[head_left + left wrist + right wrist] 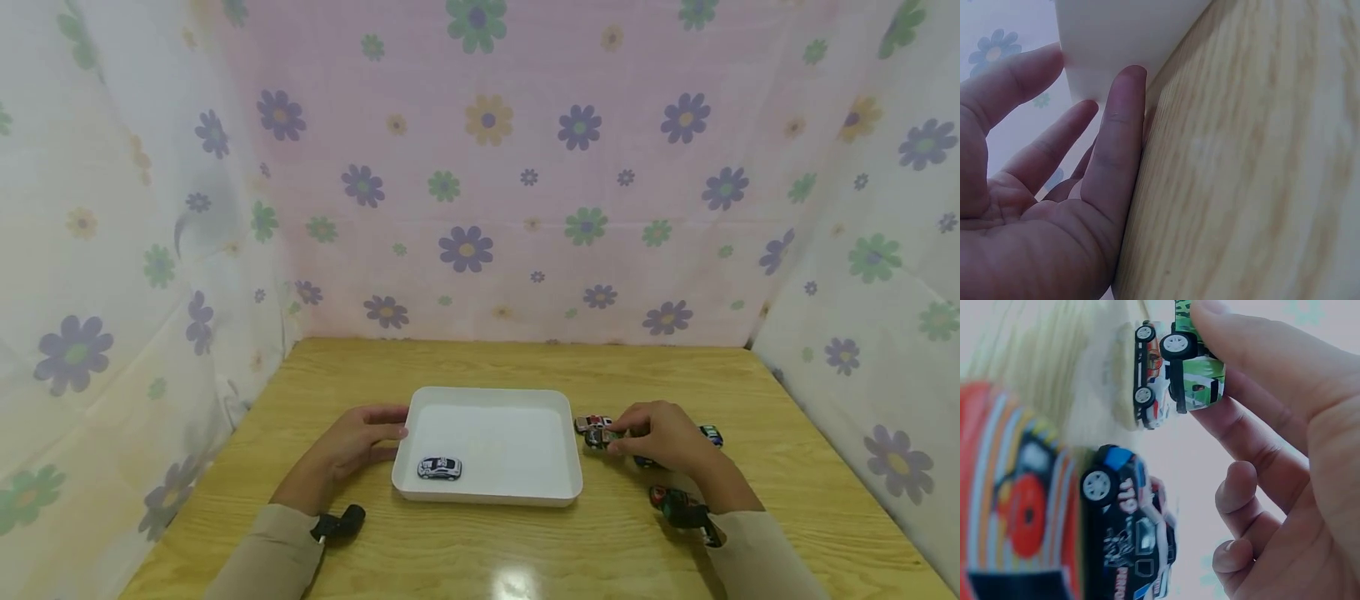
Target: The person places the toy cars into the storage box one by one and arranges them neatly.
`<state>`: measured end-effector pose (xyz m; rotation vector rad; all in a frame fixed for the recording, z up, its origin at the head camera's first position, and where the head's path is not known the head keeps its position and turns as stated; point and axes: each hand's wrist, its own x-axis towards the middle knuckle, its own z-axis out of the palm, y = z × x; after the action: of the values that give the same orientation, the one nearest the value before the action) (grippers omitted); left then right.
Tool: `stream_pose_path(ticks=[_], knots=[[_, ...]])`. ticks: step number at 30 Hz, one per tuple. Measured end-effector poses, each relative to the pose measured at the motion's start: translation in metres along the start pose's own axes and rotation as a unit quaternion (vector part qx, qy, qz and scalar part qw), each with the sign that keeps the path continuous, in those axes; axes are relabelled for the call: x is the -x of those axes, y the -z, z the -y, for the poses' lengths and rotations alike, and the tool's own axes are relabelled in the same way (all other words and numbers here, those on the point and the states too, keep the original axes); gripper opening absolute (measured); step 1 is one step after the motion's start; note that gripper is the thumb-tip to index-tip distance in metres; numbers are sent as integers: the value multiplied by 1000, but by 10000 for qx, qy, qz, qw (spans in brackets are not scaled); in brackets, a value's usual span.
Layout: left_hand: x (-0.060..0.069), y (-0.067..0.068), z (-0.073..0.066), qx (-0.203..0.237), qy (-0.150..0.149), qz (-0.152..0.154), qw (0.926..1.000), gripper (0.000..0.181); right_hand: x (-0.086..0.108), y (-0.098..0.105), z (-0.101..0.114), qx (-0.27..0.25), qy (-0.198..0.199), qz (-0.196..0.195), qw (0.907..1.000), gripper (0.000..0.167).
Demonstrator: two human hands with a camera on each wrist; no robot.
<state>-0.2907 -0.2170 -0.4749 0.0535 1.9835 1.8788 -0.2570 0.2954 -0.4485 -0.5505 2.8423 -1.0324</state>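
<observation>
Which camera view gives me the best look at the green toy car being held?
The right wrist view: the green toy car shows largest there, with a wheel and dark markings plain, though the top edge crops it. The head view shows it small, partly covered by the fingers; the left wrist view lacks it.

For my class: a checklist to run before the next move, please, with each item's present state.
1. Right hand pinching the green car: ok.
2. Left hand touching the tray: ok.
3. Bare space in the tray beside the white car: ok.
4. Green car apart from the red-and-white car: cannot tell, they overlap in view.
5. Space near right hand free of other cars: not ok, black car close by.
</observation>
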Motion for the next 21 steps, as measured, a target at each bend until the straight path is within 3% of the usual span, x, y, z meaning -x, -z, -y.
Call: stream_pose_path(ticks=[12,21], knots=[[-2,-1,0,8,44,-16,10000,56,-12,4,24,282,359,-258,9986,23],[-2,1,0,3,35,14,10000,57,-33,-1,49,89,662,-228,9975,23]])
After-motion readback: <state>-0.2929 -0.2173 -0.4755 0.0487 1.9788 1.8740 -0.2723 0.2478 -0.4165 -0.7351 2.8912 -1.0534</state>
